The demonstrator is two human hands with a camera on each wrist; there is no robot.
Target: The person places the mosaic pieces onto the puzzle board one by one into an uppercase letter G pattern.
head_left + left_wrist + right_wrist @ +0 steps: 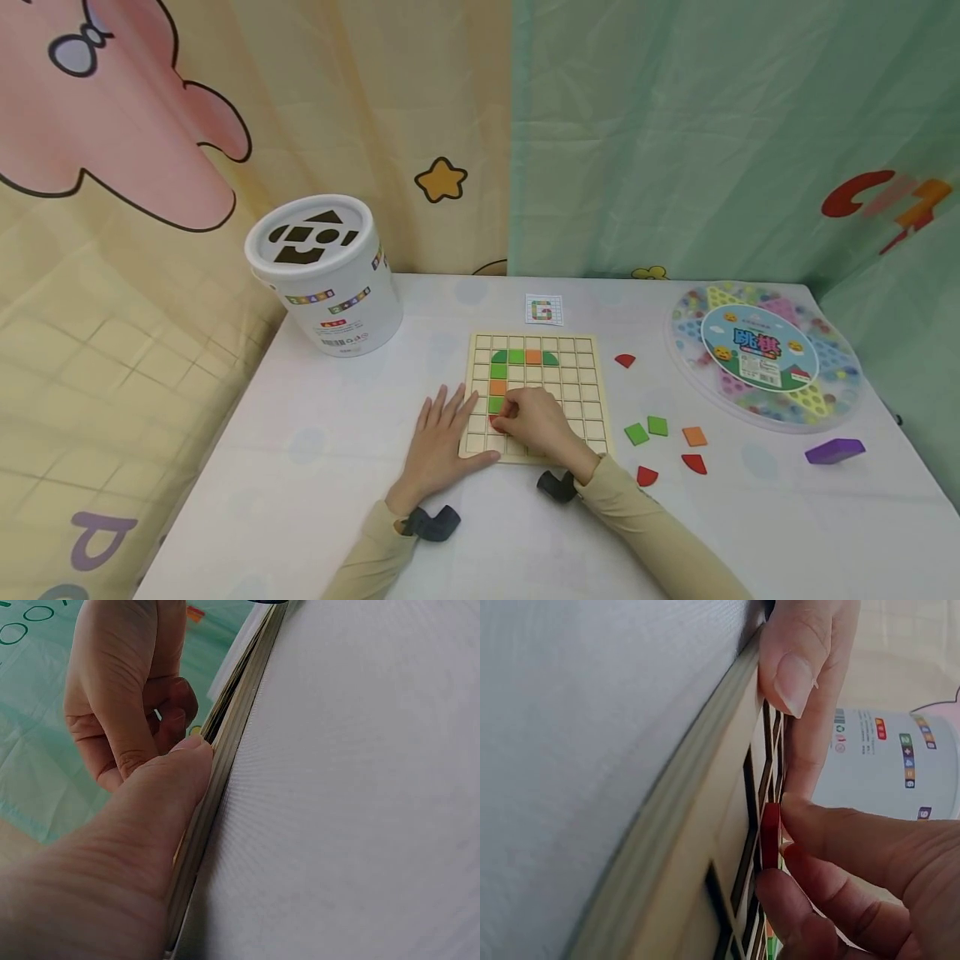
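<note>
A wooden grid board (585, 417) lies on the table with green and orange squares and green quarter-rounds in some cells, such as an orange square (498, 387). With thumb and fingers my right hand (542, 423) pinches a red quarter-round piece (770, 835) at a cell below the left column of pieces. Its lower side touches the board in the right wrist view, though whether it is fully seated I cannot tell. My left hand (442, 437) lies flat with spread fingers at the board's left edge, its thumb (180, 769) against the near edge.
Right of the board lie loose pieces: green squares (637, 433), an orange square (694, 436) and red quarter-rounds (647, 476). A small pattern card (543, 310) is behind the board. A white bucket (337, 308), a round game box (761, 350) and a purple block (835, 451) stand farther out.
</note>
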